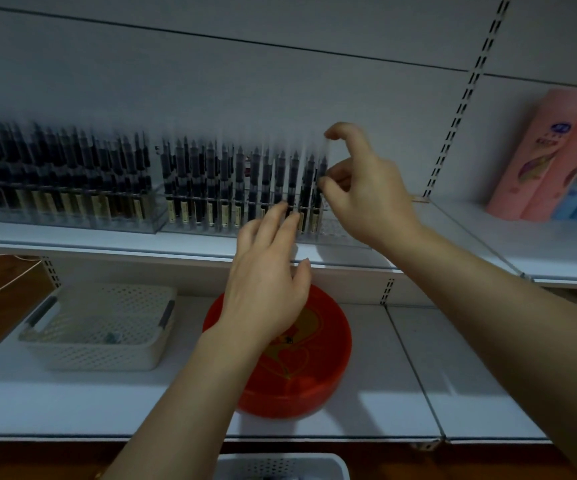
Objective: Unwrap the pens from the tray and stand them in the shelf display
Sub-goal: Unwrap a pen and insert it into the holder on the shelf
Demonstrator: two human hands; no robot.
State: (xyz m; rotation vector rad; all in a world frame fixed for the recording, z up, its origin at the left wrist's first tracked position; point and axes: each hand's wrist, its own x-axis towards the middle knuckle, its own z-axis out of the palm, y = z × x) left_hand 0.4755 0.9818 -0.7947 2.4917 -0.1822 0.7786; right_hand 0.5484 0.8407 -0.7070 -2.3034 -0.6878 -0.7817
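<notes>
Blurring smears the tops of the upright dark pens (211, 181) in the clear display rack (335, 230) on the upper shelf (107, 240). At the row's right end, the right hand (366, 188) pinches one pen (321, 178), thumb and curled fingers closing on its barrel, index finger hooked above. The left hand (266, 282) reaches up with straight fingers whose tips meet the rack's front. Below, a perforated white tray (103, 327) holds contents too dim to identify; a round red tin (315, 375) is partly hidden behind the left wrist.
</notes>
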